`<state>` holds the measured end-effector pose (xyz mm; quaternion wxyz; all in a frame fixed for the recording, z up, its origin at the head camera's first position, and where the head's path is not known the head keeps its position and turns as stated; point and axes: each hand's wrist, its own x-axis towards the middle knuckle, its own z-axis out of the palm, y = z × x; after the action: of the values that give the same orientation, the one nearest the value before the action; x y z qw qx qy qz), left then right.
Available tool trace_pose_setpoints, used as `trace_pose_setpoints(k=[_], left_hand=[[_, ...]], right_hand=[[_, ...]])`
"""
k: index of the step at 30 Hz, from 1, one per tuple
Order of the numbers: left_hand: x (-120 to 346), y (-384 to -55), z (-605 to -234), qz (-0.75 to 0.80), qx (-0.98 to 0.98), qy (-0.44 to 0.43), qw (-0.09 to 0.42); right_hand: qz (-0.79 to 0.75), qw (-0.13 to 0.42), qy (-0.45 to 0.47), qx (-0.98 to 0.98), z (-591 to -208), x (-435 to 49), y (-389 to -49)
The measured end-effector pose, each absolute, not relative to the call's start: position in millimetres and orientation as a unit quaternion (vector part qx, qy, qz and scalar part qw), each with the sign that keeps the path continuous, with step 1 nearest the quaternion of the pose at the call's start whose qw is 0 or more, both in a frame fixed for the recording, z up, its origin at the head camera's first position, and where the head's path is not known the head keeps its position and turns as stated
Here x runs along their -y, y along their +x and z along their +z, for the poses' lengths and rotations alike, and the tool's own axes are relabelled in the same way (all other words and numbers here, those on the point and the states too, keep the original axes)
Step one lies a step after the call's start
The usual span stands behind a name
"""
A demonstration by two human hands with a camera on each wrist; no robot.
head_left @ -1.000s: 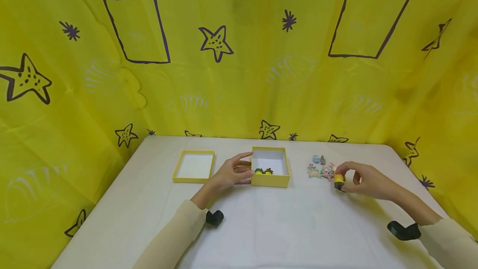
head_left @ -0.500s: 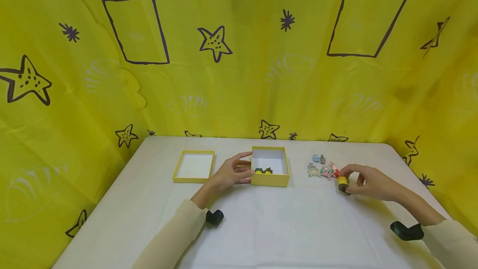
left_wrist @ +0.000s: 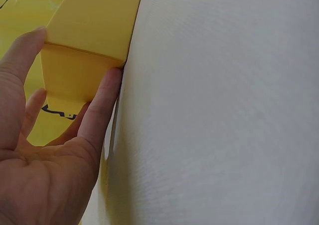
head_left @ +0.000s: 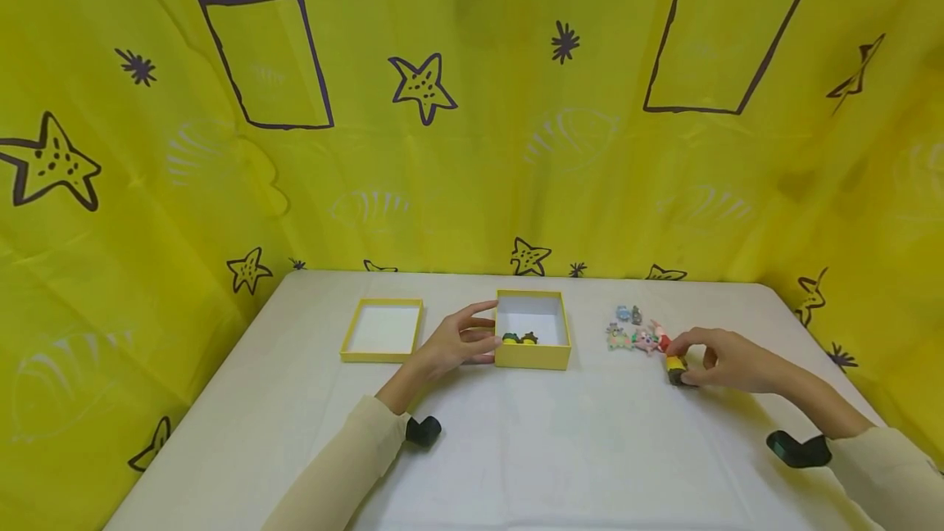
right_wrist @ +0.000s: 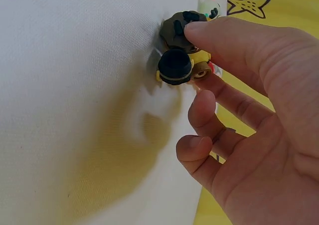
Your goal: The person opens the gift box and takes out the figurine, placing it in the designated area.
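Observation:
In the head view my left hand (head_left: 460,342) stands at the left side of an open yellow box (head_left: 533,357). Its extended fingers and thumb touch the box's side wall in the left wrist view. Two small yellow toy figures with dark tops (head_left: 528,339) lie inside. My right hand (head_left: 730,363) pinches a yellow toy figure (head_left: 674,369) low over the table, between thumb and forefinger. Close up, the right wrist view shows its scalloped brown end (right_wrist: 174,33) under the thumb and a round dark cap-like part (right_wrist: 174,64) beside it; the other fingers are loosely bent.
A yellow-edged lid (head_left: 382,330) lies with its white inside up, left of the box. Several small pastel figures (head_left: 621,338) cluster left of my right hand, with a red-and-pink one (head_left: 660,339) closest. A yellow patterned curtain (head_left: 472,146) hangs behind the white table (head_left: 509,449).
My right hand has shifted slightly right and toward me with the yellow toy figure, uncovering more of the red-and-pink one. The left hand has stayed at the box.

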<state>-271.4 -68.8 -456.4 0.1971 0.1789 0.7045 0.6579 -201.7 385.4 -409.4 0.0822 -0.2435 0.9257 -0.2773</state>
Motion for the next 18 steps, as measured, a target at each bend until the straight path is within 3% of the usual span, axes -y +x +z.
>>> trace_pose_setpoints(k=[18], left_hand=[[68.9, -271.6, -456.7, 0.656, -0.706, 0.184, 0.194]], right_hand=[[-0.275, 0.081, -0.233, -0.929, -411.8, -386.4, -205.3]])
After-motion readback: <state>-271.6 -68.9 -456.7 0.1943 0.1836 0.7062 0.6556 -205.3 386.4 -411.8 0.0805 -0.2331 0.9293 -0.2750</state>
